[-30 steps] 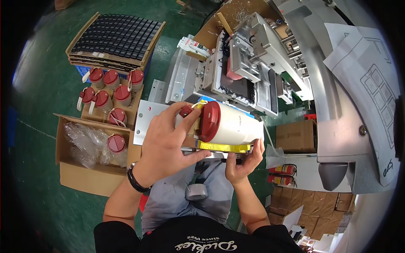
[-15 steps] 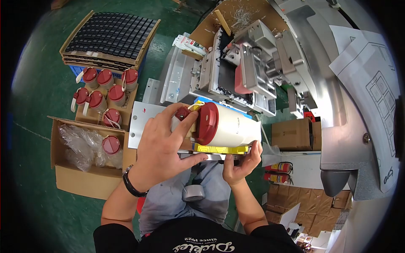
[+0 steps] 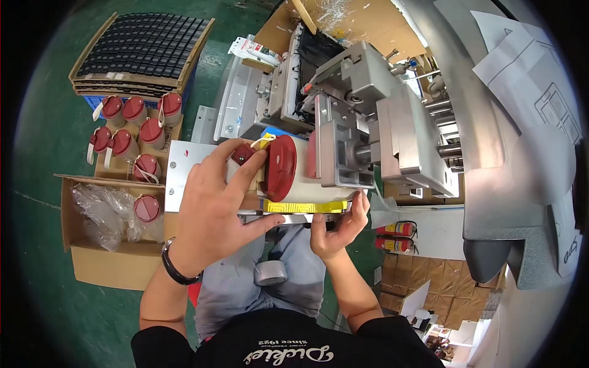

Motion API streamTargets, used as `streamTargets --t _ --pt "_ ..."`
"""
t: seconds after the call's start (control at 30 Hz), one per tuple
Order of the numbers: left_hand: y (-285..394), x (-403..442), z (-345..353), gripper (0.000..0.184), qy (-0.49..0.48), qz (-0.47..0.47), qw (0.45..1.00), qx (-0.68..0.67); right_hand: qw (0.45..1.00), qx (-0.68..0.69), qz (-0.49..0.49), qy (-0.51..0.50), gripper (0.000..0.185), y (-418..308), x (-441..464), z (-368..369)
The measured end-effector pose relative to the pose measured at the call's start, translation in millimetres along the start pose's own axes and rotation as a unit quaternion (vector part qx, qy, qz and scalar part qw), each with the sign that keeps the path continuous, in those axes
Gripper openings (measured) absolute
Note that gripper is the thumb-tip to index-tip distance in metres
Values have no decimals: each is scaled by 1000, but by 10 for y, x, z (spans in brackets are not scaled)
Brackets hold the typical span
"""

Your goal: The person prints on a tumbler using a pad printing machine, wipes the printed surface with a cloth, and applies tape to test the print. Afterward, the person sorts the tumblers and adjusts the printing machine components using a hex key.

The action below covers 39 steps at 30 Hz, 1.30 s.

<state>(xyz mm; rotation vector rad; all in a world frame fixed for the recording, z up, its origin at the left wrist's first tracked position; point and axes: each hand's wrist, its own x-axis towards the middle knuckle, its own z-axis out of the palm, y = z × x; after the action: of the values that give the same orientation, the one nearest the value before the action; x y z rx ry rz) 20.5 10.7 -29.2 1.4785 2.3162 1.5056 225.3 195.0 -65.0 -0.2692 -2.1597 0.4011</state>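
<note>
A cream travel cup (image 3: 305, 185) with a red lid (image 3: 281, 168) lies on its side in a yellow cradle (image 3: 304, 208). My left hand (image 3: 211, 199) is closed round the lid end, fingertips by the lid and a dark red block (image 3: 243, 153), thumb stretched below. A white strap (image 3: 265, 141) loops near those fingertips. At the cup's base, my right hand (image 3: 340, 233) grips with bent fingers, its thumb near the cradle's edge. A metal machine head (image 3: 346, 144) with a pink pad (image 3: 311, 156) stands over the cup and hides much of its body.
Several red-lidded cups (image 3: 150, 132) stand on cardboard to the left. Below them is an open box (image 3: 110, 257) with plastic bags. Black parts fill a tray (image 3: 141, 52) at the far left. Paper sheets (image 3: 521, 73) hang at the right. A tape roll (image 3: 270, 273) rests by my lap.
The machine head and its pink pad have come toward me and now cover the cup's printed side. Both hands stay at the cup's ends. The view has shifted slightly.
</note>
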Motion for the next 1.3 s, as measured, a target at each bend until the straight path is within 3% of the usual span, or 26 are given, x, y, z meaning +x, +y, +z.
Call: streamTargets --t 0.4,0.57,0.7,0.9,1.03,1.23,1.3 --pt "31 11 -18 90 14 3 1000 2 999 -21 18 -22 80 -27 -30 -16" --pt "41 66 -40 93 62 30 997 -28 1000 -9 14 -27 80 -17 -5 -22" --pt "80 153 -77 96 54 12 995 -84 1000 -16 -20 12 84 -7 55 25" --pt "205 363 -77 98 -32 11 999 2 999 -35 -35 15 84 -60 123 -1" --pt "225 392 -80 97 -54 12 998 -31 999 0 10 -52 86 -113 87 -98" --pt "509 330 -267 97 -6 50 990 -134 998 54 -31 21 87 -640 331 -403" --pt "642 230 -508 98 -43 64 985 -152 959 261 75 77 86 -874 307 -506"
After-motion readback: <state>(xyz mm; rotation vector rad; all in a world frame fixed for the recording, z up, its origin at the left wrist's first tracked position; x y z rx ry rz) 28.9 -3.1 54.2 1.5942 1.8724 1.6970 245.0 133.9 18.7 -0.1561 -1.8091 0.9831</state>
